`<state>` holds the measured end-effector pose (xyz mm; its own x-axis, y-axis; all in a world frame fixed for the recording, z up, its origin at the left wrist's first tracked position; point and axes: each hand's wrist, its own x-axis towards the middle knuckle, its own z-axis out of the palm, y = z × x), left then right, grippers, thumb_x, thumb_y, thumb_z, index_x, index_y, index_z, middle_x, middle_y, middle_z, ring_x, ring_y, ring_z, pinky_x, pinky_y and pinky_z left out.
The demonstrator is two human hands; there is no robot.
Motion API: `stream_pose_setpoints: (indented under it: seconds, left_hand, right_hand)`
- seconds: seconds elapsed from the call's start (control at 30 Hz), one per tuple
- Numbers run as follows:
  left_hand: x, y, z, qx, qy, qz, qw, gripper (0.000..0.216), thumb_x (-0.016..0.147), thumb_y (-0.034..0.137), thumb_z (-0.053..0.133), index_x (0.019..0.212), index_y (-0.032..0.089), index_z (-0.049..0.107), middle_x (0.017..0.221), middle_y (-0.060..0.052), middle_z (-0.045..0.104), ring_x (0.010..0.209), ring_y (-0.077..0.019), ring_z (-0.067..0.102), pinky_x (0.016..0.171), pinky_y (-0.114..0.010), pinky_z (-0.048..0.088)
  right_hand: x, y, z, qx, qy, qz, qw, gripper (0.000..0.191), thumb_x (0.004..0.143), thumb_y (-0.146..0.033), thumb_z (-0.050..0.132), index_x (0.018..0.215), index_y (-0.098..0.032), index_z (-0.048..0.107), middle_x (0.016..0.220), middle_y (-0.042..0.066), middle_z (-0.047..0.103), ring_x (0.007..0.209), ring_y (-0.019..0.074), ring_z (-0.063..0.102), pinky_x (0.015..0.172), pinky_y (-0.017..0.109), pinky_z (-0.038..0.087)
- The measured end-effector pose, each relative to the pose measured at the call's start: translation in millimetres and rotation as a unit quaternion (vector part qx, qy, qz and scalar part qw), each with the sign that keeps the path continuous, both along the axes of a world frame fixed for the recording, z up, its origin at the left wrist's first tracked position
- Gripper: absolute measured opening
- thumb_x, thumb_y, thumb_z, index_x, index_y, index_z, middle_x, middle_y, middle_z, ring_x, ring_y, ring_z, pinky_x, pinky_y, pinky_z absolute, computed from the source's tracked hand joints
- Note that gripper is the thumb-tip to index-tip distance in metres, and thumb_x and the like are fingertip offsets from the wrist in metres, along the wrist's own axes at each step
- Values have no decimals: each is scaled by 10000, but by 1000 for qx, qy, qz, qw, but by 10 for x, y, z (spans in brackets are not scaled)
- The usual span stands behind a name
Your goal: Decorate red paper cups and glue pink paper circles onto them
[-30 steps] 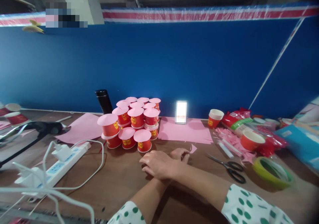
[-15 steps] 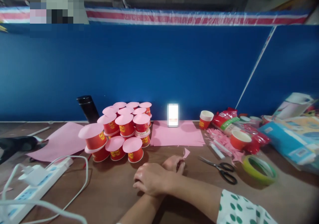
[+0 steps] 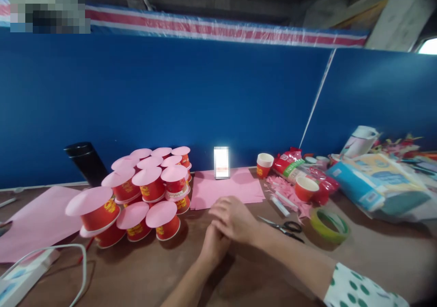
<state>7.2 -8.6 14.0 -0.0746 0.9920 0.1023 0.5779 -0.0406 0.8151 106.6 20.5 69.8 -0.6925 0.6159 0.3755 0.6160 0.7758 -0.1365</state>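
Note:
My right hand lies across the top of my left hand, its fingers loosely bent and slightly apart, with nothing visible in them. The left hand's fingers are largely covered, so what they do is hidden. Just beyond the hands lies a stack of pink paper sheets. To the left stand red paper cups with pink paper discs on top, some stacked two high. Scissors with black handles rest to the right, partly behind my right forearm.
Right of the scissors are yellow-green tape, a loose cup, pink scraps, stacked cups and a blue pack. A black bottle, pink sheet and power strip with cable stand left. A blue partition rises behind.
The view has swung right, so the table items sit further left. My right hand has shifted from across my left wrist onto the left hand. The small pink scrap beside them is out of sight.

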Motion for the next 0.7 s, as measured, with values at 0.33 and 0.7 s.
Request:
stream_pose_setpoints:
  seconds: [0.33, 0.7]
  left_hand:
    - [-130, 66, -169, 48, -109, -190, 974, 216, 848, 265, 493, 906, 181, 684, 895, -67, 704, 816, -186, 643, 739, -279, 479]
    - [-125, 61, -157, 46, -119, -186, 974, 218, 838, 294, 506, 906, 182, 680, 900, -66, 703, 804, -188, 643, 732, -290, 481]
  right_hand:
    - [948, 806, 54, -131, -151, -328, 923, 360, 884, -274, 546, 1207, -120, 582, 1194, 188, 610, 1093, 298, 581, 864, 369, 460]
    - [1081, 1142, 97, -238, -236, -315, 888, 616, 701, -431, 750, 1208, -124, 580, 1197, 188, 619, 1016, 306, 635, 748, 318, 504]
